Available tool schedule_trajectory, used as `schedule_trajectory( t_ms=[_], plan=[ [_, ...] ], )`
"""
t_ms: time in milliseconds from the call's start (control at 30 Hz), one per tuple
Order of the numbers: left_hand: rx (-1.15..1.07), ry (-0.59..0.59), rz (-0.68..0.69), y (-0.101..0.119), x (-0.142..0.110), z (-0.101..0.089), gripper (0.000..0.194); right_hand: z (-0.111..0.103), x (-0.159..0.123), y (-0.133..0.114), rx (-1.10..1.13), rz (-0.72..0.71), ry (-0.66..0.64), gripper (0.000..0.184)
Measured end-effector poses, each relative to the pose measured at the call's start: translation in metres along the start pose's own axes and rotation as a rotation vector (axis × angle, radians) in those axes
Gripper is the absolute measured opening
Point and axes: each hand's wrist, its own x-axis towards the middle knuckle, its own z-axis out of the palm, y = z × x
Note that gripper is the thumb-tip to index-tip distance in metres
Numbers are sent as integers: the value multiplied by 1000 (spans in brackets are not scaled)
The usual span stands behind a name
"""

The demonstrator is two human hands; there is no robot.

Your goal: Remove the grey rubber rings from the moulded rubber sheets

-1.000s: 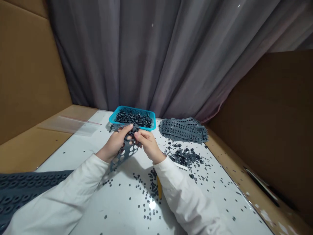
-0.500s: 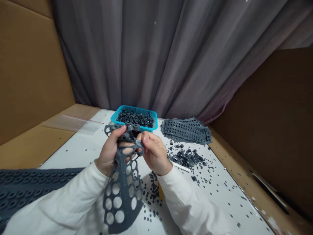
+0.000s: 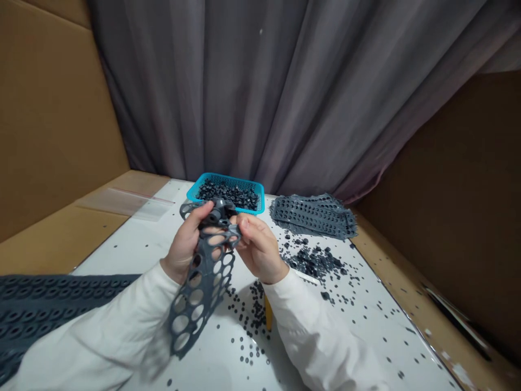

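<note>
A dark grey rubber sheet [image 3: 198, 301] full of round holes hangs from both my hands above the table. My left hand [image 3: 184, 243] is closed on its bunched upper end, thumb on top, where ring-shaped pieces still sit in the sheet. My right hand [image 3: 260, 245] pinches the sheet's edge between thumb and fingers, just right of the left thumb. Behind the hands stands a blue basket [image 3: 262, 200] holding many small dark rubber pieces. The fingertips partly hide the spot where they grip.
Perforated sheets [image 3: 313, 216] lie stacked at the back right. Loose dark bits [image 3: 315, 262] are piled before them, near a white stick [image 3: 306, 277]. A yellow object [image 3: 268, 312] shows beside the right sleeve. Uncut ringed sheets [image 3: 49, 304] lie left; a clear plastic bag [image 3: 134, 203] lies behind.
The hanging lower part of the sheet has swung left and upward, twisting narrower. Both hands keep their grip with little movement. The view has shifted slightly.
</note>
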Motion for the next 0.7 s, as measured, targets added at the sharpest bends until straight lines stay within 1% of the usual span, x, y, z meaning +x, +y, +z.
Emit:
schedule_trajectory(
  t_ms=[67,100,133,200,233,300,367,467,533,600,700],
  plan=[
    [-39,-62,-99,-2,2,0,50,-6,1,-7,-266,-82,-16,31],
    [-42,-71,-111,-2,3,-1,50,-10,1,-12,-433,-134,-30,30],
    [-26,-55,-85,-3,3,-1,49,-13,1,-18,-599,-189,-44,27],
    [54,3,30,-3,4,-2,47,-19,-1,-31,-872,-286,-51,23],
    [101,32,95,-2,4,-2,45,-20,-2,-37,-971,-321,-47,22],
    [182,67,191,-1,4,-2,44,-20,-4,-45,-1117,-335,-49,25],
    [230,68,233,0,3,-2,44,-17,-6,-47,-1212,-302,-57,27],
    [223,28,228,-1,1,-1,43,-11,-7,-42,-1284,-234,-41,29],
    [178,-15,229,-2,1,-1,39,-10,-6,-38,-1278,-182,-39,31],
    [168,-66,264,-3,2,-4,30,-12,-4,-35,-1234,-136,-58,33],
    [316,-98,341,-2,5,-8,19,-17,-2,-34,-1168,-131,-88,34]
  ],
)
